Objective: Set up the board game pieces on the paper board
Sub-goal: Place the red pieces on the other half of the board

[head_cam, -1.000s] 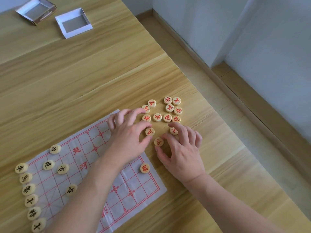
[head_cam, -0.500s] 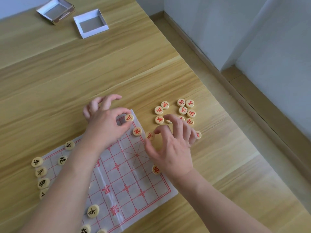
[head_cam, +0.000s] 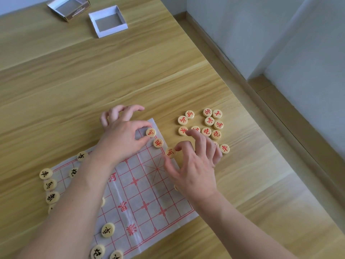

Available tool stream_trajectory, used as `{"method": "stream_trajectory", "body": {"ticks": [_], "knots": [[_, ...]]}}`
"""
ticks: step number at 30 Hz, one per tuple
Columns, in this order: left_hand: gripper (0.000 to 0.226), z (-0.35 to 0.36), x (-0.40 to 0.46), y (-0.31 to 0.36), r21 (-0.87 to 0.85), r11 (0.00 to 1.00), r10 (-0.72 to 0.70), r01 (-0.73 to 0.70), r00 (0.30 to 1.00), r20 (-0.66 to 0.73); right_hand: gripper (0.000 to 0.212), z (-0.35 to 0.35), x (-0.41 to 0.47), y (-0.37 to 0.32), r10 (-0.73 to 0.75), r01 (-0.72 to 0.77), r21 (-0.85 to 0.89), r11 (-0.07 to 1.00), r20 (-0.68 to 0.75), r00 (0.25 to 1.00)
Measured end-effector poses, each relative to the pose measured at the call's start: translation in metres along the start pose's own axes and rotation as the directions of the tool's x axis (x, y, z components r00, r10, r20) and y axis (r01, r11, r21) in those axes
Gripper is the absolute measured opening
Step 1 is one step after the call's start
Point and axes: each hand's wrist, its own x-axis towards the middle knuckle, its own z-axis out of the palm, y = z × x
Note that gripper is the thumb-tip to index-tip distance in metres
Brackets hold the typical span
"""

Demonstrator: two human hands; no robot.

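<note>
Discs of pale wood, red characters on top; the board [head_cam: 141, 193] is your landmark throughout.

Left hand [head_cam: 123, 135]: thumb and forefinger pinch one red disc [head_cam: 150, 132] at the board's far corner; the other fingers are spread and arched over the table [head_cam: 93, 81] beyond that corner. Right hand [head_cam: 194, 165]: thumb and forefinger tips close on a second disc [head_cam: 170, 152] on the board's right edge, with the remaining fingers fanned toward the loose pile [head_cam: 205, 124]. A third disc [head_cam: 158, 143] lies on the same edge, between the two you hold and touching neither hand.

Unplaced red pieces lie in a cluster on the table just off the board's right edge. Black pieces [head_cam: 49, 185] line the board's left edge, with a few more on the grid.

Handling, as judged: the discs look light, rigid and smooth-rimmed, so they are not fragile but slide easily. Take each across its rim with two fingertips, as you do now, and lift rather than drag. The board is thin, creased paper and lies unweighted at the right; a dragged disc or a brushing wrist will probably shift or wrinkle it and displace pieces already set. Set each down flat on a line crossing and release straight up.

Two empty box halves [head_cam: 108, 21] sit well beyond the board's far side.
</note>
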Motion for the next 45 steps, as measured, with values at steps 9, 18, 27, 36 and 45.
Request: {"method": "stream_trajectory", "body": {"ticks": [9, 18, 27, 36, 45], "knots": [[0.024, 0.000, -0.008, 0.005, 0.032, 0.999, -0.009, 0.010, 1.000, -0.021, 0.027, -0.008, -0.020, 0.005, 0.000, 0.000, -0.018, 1.000, 0.012, 1.000], [0.027, -0.016, -0.037, 0.022, -0.013, 0.998, -0.069, 0.068, 0.983, -0.172, 0.026, -0.029, -0.063, 0.025, -0.008, 0.008, -0.003, 1.000, -0.017, 1.000], [0.025, -0.007, -0.061, 0.047, -0.061, 0.998, -0.028, 0.018, 0.985, -0.168, 0.031, -0.028, -0.091, 0.036, -0.046, 0.047, -0.033, 0.998, 0.040, 0.998], [0.025, -0.001, -0.071, 0.056, -0.044, 0.999, -0.016, 0.011, 0.993, -0.120, 0.032, -0.025, -0.092, 0.037, -0.029, 0.035, -0.049, 0.998, 0.123, 0.992], [0.024, -0.002, -0.068, 0.066, -0.049, 0.999, 0.001, -0.008, 0.992, -0.126, 0.031, -0.032, -0.084, 0.041, 0.051, -0.052, 0.038, 0.998, 0.024, 0.998]]}}
